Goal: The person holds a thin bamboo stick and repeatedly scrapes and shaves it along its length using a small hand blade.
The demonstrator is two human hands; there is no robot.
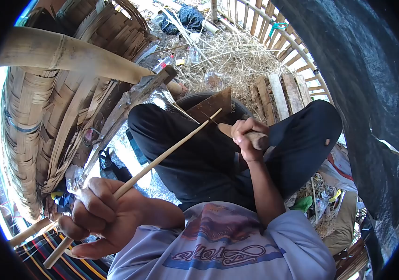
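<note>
1. Pale yellow wood, perhaps bamboo, makes up the long stick (162, 157); the left hand (97, 217) grips it near its thick end, fingers curled round.
2. The right hand (247, 136) is clenched on the wooden handle of a knife (216, 101), whose blade lies ahead of that hand.
3. From the left hand, the stick slants forward and rightward, its tip crossing the blade in view just ahead of the right hand; whether they touch I cannot tell.
4. The step in hand seems to be trimming the stick near its thin end. The next move would call for a steady left-hand hold and a light, shallow stroke, edge kept off the legs.
5. The stick looks straight, fairly smooth and tapered; the blade is broad and brown, as if rusted.
6. Between the hands lie black trousers (192, 172) on folded legs; beyond the blade sits a dark tub (242, 110).
7. Farther ahead of both hands is straw (237, 56); well right, black plastic sheeting (349, 60); beyond the left hand, woven bamboo (29, 112).
</note>
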